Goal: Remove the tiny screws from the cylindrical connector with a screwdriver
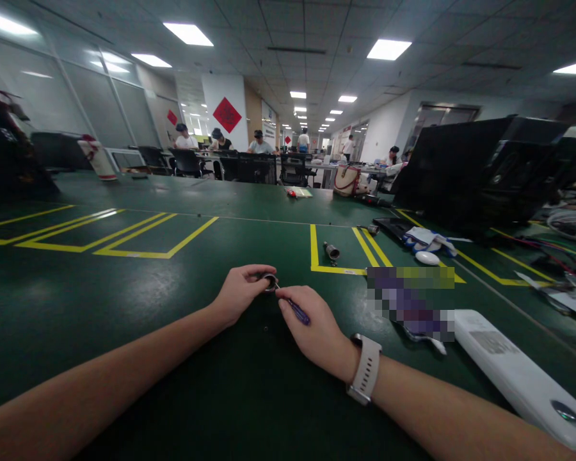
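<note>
My left hand pinches a small round metal part just above the green table. My right hand grips a small purple-handled screwdriver, whose thin tip touches the metal part. Both hands are closed, meeting at the table's middle. A white watch sits on my right wrist. A small metal cylinder lies farther back inside a yellow-taped box.
A long white device lies at the right, beside a blurred patch. A white mouse, gloves and a black monitor stand at the back right. Cables trail at the far right. Several people sit at desks far behind.
</note>
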### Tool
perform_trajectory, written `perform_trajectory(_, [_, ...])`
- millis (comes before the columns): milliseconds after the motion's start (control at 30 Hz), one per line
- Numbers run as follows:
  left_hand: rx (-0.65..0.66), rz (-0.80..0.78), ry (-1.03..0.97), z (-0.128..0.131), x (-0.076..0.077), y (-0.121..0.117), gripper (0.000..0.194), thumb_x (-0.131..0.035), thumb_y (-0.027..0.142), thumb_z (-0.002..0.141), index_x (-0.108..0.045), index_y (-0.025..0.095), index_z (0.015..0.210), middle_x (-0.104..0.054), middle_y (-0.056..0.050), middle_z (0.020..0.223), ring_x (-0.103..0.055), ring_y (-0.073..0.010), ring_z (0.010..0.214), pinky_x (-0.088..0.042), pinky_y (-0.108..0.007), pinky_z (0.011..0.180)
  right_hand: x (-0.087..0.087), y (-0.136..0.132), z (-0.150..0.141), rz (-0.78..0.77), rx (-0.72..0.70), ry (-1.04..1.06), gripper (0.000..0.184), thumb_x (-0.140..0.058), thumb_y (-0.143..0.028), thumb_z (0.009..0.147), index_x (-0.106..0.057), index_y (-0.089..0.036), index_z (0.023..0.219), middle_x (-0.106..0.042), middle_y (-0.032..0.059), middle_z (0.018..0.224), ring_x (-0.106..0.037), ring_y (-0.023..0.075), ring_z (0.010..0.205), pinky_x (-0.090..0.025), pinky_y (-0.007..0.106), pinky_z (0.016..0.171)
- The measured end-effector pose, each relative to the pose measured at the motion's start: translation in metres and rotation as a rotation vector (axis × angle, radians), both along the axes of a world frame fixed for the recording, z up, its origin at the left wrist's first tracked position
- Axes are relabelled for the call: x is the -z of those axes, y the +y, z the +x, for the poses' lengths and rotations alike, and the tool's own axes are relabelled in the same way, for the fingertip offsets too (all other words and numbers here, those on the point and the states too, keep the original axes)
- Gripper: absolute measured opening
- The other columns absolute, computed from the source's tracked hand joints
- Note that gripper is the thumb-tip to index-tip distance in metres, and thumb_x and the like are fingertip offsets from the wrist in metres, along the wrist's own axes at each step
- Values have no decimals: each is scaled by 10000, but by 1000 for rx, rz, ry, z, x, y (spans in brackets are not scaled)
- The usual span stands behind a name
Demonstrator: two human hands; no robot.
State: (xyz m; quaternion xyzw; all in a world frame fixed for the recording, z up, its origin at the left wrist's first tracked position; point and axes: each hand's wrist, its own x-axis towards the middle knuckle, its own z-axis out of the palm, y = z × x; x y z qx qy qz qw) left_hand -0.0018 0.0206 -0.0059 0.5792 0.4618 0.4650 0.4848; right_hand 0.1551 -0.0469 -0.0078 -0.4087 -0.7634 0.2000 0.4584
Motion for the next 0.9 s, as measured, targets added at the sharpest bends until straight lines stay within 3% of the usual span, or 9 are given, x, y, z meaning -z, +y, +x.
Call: perform_trajectory(900, [13,-23,-2,1,-5,-3,257,-648,183,614,-691,129,862,-730,-41,763,-671,-201,782,-523,-328,784,-2,0,3,-16,-21,67,229,-484,-182,864,-647,-199,1024,-675,62,975,-608,171,917,-473,335,834])
